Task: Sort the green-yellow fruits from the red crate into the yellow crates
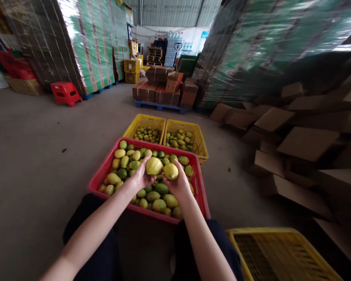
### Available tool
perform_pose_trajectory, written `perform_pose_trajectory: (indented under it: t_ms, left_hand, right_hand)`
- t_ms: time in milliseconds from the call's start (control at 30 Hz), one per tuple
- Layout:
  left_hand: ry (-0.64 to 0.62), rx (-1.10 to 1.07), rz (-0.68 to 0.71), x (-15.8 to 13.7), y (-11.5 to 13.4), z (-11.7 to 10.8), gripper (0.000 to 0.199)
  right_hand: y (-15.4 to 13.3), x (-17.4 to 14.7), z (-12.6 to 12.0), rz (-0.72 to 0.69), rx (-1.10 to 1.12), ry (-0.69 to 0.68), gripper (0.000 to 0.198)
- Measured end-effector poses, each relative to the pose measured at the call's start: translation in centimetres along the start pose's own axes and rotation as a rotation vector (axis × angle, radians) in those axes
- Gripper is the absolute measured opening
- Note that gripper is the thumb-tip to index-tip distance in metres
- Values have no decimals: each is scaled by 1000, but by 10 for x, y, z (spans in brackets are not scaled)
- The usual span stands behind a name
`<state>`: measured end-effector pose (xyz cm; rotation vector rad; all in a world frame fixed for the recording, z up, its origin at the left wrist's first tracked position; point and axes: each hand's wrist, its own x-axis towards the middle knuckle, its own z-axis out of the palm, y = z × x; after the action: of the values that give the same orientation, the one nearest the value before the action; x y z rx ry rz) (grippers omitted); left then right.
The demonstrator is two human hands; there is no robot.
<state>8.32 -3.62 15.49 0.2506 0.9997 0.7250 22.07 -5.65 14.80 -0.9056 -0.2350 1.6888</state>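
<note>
My left hand (142,174) is closed around a large yellow lemon (153,166). Close beside it, my right hand (179,182) grips a smaller, rounder yellow lemon (171,171). Both fruits are held up above a red plastic crate (203,187), which sits in front of my knees. Inside that crate lie many loose lemons (162,189), some yellow and some green. My hands and forearms hide part of the fruit beneath them.
Behind the red crate stand two yellow crates (203,137) with more lemons. Another yellow crate (269,253) is at my lower right. Cardboard boxes (308,142) are heaped on the right. A red stool (66,93) and a loaded blue pallet (160,106) stand farther back.
</note>
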Motion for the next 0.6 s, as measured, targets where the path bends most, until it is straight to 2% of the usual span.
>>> perform_pose_trajectory:
  t_ms: [133,300,400,500,600]
  left_hand:
    - [-31,-132,74,-5,1,4,42]
    - [-163,-220,274,-6,2,5,26]
    - [-236,-180,381,-9,1,4,25]
    - [-272,-89,549,-15,-2,4,28]
    - [-321,-13,675,-20,-4,6,30]
  right_hand:
    - [-5,1,-1,3,13,18,24]
    - [-6,0,-3,-184,-8,-152,19]
    - [-3,-5,2,-267,-36,-154,26]
    - [4,-13,7,-358,-98,-135,37]
    - [9,-19,10,-469,-167,-164,39]
